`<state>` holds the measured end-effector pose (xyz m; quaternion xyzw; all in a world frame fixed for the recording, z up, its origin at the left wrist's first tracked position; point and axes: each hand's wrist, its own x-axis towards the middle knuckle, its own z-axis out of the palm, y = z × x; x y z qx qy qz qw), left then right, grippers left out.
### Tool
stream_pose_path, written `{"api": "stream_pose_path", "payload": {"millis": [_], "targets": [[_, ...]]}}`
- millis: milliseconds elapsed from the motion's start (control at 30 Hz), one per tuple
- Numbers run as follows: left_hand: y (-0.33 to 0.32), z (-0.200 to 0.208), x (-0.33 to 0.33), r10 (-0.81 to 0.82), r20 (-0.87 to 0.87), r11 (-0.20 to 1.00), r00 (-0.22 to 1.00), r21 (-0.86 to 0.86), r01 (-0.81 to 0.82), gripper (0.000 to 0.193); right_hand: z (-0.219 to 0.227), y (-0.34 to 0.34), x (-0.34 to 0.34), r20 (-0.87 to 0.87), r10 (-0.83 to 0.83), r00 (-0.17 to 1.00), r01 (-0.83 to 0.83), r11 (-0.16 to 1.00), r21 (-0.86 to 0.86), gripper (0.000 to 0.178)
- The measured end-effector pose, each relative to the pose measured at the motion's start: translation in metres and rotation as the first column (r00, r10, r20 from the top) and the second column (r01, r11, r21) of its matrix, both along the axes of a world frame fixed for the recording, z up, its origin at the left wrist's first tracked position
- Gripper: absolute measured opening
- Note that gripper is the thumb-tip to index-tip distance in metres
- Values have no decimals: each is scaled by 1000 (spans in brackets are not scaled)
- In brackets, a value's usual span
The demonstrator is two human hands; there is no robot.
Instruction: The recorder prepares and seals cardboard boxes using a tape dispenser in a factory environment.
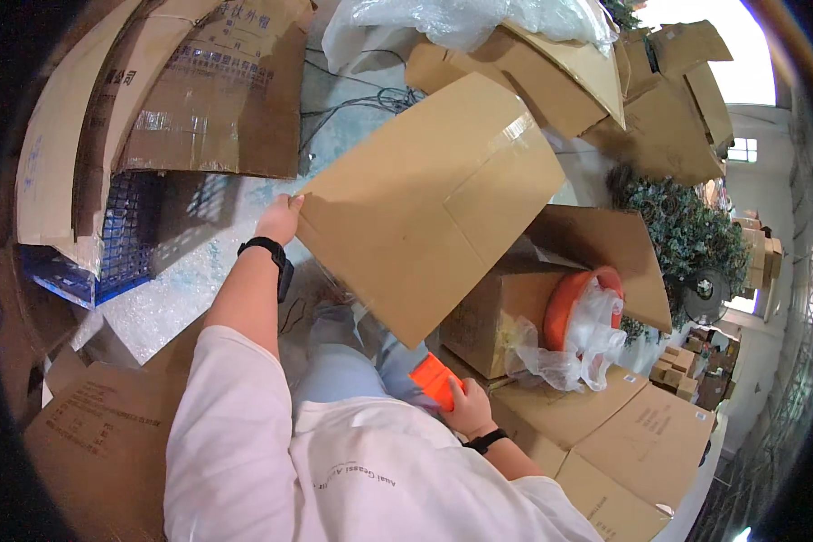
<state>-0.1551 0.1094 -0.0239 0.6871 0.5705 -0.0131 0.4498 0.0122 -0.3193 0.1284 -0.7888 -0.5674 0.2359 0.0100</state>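
Observation:
My left hand (281, 218) is closed on the left corner of a large flat cardboard sheet (415, 217), which tilts up in front of me. A crease line and a shiny strip of tape show on the sheet's right part. Low down near my lap, my right hand (469, 408) grips a bright orange object (435, 379), flat-sided and angular, whose kind I cannot make out. It is apart from the sheet's lower corner. To the right of the sheet stands an open cardboard box (483, 325) with an orange-red tub (560, 312) and clear plastic bags (596, 334) at it.
At the left, cardboard boxes (217, 99) rest on a blue plastic crate (126, 230). Black cables (370, 101) lie on the floor beyond the sheet. More cartons (659, 117), plastic wrap (406, 32) and green foliage (677, 235) are at the far right. Flattened cardboard (641, 434) lies at my right.

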Motion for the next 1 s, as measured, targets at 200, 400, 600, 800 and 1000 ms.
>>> {"api": "stream_pose_path", "payload": {"millis": [200,400,600,800,1000], "targets": [[5,-19,-10,-45,24,998,999,-39,46,52,2,-35,13,54,12,998,-4,987,-159,51],[4,-14,-5,10,51,999,999,-41,-8,58,-21,-10,3,141,29,990,24,931,-364,52],[-16,-7,8,196,-27,973,980,129,-191,69,-44,45,1,148,18,989,37,934,-357,52],[-81,-6,35,575,21,800,818,198,-567,82,-74,89,3,235,-273,933,348,849,-398,30],[-228,-28,55,142,146,966,979,-237,-105,82,-83,88,-2,270,-363,892,452,760,-467,33]]}}
